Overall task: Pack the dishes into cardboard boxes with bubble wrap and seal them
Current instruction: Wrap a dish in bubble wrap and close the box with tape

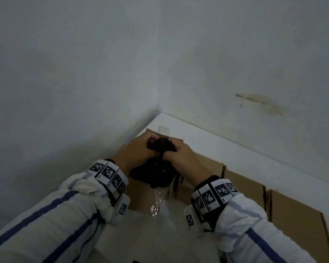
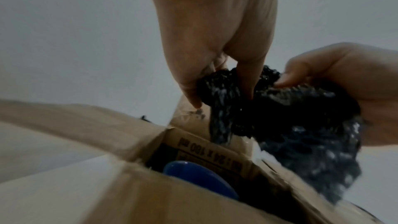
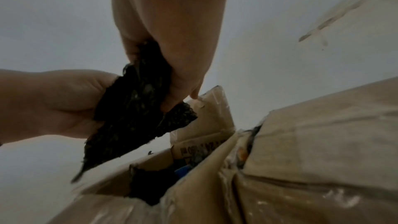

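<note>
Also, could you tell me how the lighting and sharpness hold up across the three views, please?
Head view: dim and grey, so the black bubble wrap gripped by the left hand and right hand reads as a dark mass. Left wrist view: soft, but the blue dish in the cardboard box is clear. Right wrist view: blurred, with wide-angle bending of the box flaps.

Prob. a plain room at home: stained white walls (image 1: 254, 63), white table (image 1: 207, 137) w/ cardboard boxes (image 1: 296, 221).

A crumpled black bubble wrap (image 3: 137, 108) is gripped by the right hand (image 3: 172, 40) and left hand (image 3: 53, 103) above an open cardboard box (image 3: 193, 185)
</note>
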A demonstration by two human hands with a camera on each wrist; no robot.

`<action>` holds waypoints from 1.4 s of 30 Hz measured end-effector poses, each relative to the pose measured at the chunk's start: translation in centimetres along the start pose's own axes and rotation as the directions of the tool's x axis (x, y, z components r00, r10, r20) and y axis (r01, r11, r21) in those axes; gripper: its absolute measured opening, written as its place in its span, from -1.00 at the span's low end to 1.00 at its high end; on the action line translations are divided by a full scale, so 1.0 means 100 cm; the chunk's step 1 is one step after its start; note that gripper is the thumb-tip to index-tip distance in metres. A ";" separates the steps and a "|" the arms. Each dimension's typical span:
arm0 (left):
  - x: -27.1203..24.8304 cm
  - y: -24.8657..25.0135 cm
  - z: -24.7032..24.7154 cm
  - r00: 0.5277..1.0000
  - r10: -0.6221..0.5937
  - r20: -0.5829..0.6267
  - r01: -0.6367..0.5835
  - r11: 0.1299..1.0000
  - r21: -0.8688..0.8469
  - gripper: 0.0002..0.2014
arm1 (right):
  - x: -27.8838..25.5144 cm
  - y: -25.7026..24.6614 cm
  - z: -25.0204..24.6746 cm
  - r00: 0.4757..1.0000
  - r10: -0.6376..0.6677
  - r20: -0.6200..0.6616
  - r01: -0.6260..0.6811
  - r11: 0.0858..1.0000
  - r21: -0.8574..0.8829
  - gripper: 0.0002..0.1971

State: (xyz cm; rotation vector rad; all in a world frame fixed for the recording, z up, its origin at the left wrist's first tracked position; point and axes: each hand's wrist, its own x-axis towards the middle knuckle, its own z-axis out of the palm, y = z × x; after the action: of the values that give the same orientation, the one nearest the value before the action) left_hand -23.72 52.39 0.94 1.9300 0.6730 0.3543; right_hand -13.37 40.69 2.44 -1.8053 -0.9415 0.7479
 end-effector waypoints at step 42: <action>0.014 -0.058 -0.016 0.926 0.048 0.374 -0.376 0.207 0.903 -0.65 | 0.034 0.038 0.059 0.804 0.209 0.556 0.243 0.739 -0.629 -0.74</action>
State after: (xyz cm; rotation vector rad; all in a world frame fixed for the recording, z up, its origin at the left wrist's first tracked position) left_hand -25.19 56.30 -3.57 3.2719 0.4173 -0.3182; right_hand -15.30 45.23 -3.63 -2.2111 -1.8536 1.0962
